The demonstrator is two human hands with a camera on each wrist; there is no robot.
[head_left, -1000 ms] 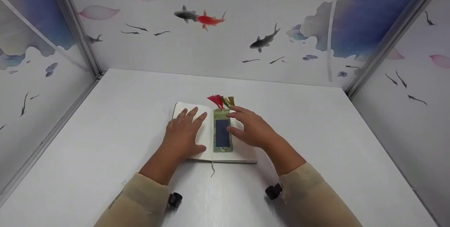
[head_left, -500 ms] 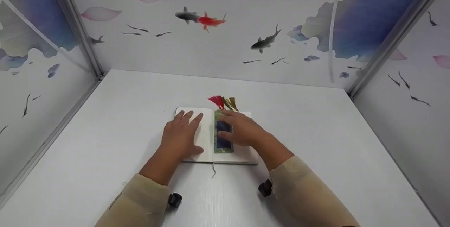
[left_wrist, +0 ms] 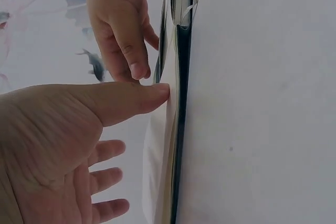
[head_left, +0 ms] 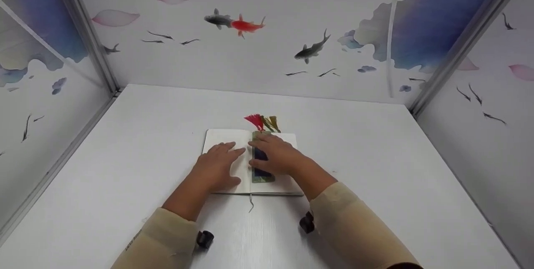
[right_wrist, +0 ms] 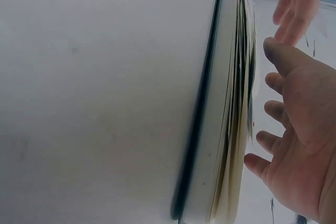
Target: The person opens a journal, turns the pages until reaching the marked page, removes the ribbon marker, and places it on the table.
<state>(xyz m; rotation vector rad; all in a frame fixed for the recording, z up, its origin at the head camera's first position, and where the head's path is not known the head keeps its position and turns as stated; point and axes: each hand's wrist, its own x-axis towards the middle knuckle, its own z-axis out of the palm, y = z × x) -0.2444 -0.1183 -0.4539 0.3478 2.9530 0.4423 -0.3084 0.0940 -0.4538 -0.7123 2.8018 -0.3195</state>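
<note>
An open notebook [head_left: 217, 136] lies on the white table with blank pages. On its right page, along the fold, is a green-bordered bookmark [head_left: 263, 179] with a dark blue panel, partly hidden under my right hand. Its red tassel [head_left: 253, 121] and olive tassel [head_left: 273, 123] spread past the top edge. My left hand [head_left: 215, 171] is over the left page, fingers apart; in the left wrist view its thumb [left_wrist: 142, 98] meets the page edge. My right hand [head_left: 277, 154] reaches across the bookmark with loose fingers [right_wrist: 270, 141], which stand just off the pages in the right wrist view.
A thin ribbon [head_left: 251, 204] trails from the notebook's lower edge onto the table [head_left: 125, 169]. White panels [head_left: 250, 64] printed with fish and petals stand at the back and both sides. Beige sleeves [head_left: 167, 235] carry black wrist devices [head_left: 205, 239].
My right hand has moved left, from the bookmark's right edge to over it. The left hand has drawn slightly back toward me along the page. The bookmark stays in place.
</note>
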